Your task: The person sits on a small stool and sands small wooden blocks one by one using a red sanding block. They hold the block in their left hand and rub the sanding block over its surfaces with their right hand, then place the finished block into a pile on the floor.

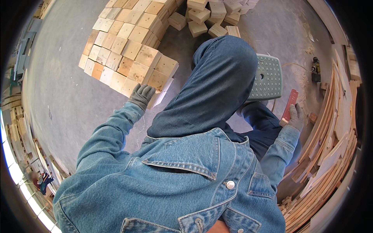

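My left hand, in a grey glove, rests its fingers on the near corner of a stack of pale wooden blocks. The fingers lie along the blocks rather than wrapping round one. On the right, my gloved right hand is closed around a narrow red bar, which stands tilted, its far end pointing away from me. Dark marks show on its red face; its lower end looks like bare wood. Part of that hand's grip is hidden behind the bar.
A green plastic step stool stands beside my raised knee. Loose wooden blocks lie in a heap ahead. A yellow-and-black power tool with a thin orange line sits at the right, near long stacked boards. A person is far left.
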A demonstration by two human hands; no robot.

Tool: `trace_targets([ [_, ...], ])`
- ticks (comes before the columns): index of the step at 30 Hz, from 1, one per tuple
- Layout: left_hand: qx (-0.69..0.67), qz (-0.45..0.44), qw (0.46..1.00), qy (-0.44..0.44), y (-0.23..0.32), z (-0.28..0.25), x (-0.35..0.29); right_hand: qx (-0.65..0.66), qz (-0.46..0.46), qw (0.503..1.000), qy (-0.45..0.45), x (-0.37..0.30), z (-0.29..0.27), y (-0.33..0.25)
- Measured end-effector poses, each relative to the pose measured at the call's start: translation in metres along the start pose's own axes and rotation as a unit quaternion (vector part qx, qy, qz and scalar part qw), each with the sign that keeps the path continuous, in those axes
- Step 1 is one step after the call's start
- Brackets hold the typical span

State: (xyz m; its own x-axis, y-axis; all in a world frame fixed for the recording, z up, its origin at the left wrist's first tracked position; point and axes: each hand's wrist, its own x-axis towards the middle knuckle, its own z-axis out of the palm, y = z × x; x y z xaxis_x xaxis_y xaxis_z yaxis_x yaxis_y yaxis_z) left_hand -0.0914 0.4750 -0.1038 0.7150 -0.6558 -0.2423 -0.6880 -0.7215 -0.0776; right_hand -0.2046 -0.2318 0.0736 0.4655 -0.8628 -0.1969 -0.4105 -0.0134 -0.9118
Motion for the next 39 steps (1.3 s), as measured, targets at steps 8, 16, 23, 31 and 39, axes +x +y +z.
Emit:
trace_targets([
  [8,0.001,-0.02,1.0,-0.021,0.003,-0.01,-0.002,-0.006,-0.004,1.0,-0.013,0.002,0.001,0.005],
  [16,-0.029,0.033,0.999,0.012,0.026,-0.061,-0.008,0.022,-0.002,1.0,-0.015,0.0,0.0,0.002],
  [23,-0.177,0.071,0.979,0.071,0.05,-0.045,0.001,0.019,0.0,1.0,-0.017,0.002,0.003,0.003],
  [31,-0.316,0.005,0.946,0.071,0.041,-0.094,0.047,0.03,0.006,0.999,-0.011,0.005,0.002,0.015],
  [39,-0.326,-0.042,0.93,0.163,0.02,-0.127,0.12,0.019,-0.026,0.998,-0.049,-0.003,0.012,0.021],
])
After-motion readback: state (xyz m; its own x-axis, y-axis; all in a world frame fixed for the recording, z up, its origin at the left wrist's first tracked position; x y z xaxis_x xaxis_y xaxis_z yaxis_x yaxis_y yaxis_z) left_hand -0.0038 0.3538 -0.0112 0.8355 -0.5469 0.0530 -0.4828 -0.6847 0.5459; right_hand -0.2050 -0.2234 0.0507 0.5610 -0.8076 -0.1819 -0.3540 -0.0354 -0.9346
